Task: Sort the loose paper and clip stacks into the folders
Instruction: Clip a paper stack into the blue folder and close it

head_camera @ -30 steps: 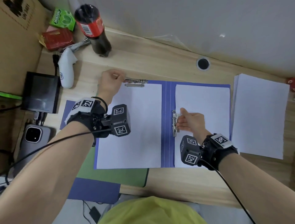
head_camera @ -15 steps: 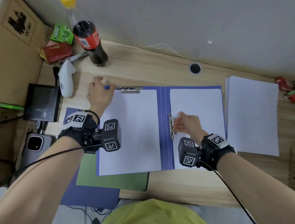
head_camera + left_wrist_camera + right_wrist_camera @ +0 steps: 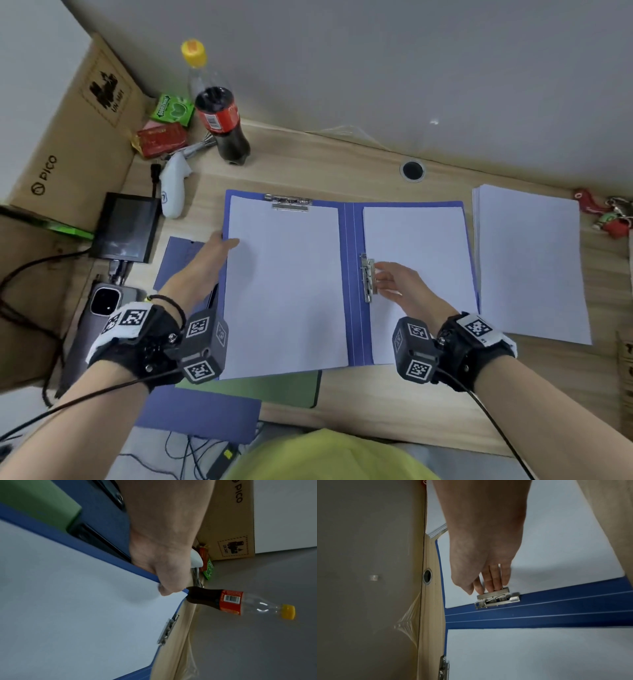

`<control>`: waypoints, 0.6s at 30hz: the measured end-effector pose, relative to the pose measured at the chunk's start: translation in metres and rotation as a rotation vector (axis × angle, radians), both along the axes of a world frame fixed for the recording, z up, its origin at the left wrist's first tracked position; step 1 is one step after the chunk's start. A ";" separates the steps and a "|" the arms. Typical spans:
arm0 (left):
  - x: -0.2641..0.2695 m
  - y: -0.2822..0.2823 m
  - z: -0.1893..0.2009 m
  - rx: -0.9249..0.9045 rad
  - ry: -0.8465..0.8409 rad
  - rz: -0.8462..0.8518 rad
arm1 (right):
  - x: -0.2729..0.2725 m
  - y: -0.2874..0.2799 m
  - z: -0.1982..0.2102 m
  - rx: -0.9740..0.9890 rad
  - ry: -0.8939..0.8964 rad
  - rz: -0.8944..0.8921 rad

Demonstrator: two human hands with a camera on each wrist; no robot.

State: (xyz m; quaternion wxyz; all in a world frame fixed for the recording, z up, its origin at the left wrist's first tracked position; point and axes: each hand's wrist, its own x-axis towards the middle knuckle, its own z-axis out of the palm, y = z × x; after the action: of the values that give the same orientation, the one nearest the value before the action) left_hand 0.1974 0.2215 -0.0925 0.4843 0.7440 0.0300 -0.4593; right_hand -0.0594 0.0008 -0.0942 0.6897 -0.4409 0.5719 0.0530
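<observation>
A blue folder (image 3: 354, 274) lies open on the desk with a white sheet on each half. My left hand (image 3: 226, 244) pinches the folder's left edge (image 3: 85, 547), thumb on top of the left sheet (image 3: 284, 287); its fingers are hidden under the cover. My right hand (image 3: 381, 278) rests straight fingers (image 3: 494, 584) on the metal side clip (image 3: 496, 597) that holds the right sheet (image 3: 418, 233) by the spine. A second metal clip (image 3: 289, 202) sits at the top of the left half. The loose paper stack (image 3: 531, 263) lies right of the folder.
A cola bottle (image 3: 221, 123), a white controller (image 3: 173, 185), a black device (image 3: 125, 226) and a phone (image 3: 102, 308) crowd the left side. A green folder (image 3: 257, 387) and another blue one (image 3: 198, 411) lie under the open folder. A cable hole (image 3: 412, 170) is behind it.
My left hand left the top clip and came down the folder's left edge, where it now grips the cover. My right hand stayed at the side clip.
</observation>
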 end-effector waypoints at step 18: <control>-0.115 -0.109 0.137 -0.522 0.129 -0.358 | 0.007 -0.005 0.139 -0.080 -0.507 0.297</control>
State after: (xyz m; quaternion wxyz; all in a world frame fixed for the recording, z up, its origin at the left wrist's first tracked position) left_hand 0.0820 0.1121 0.0444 0.5675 0.5574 -0.1894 -0.5757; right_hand -0.0526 -0.0039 0.0452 0.7773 -0.5459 0.3121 0.0189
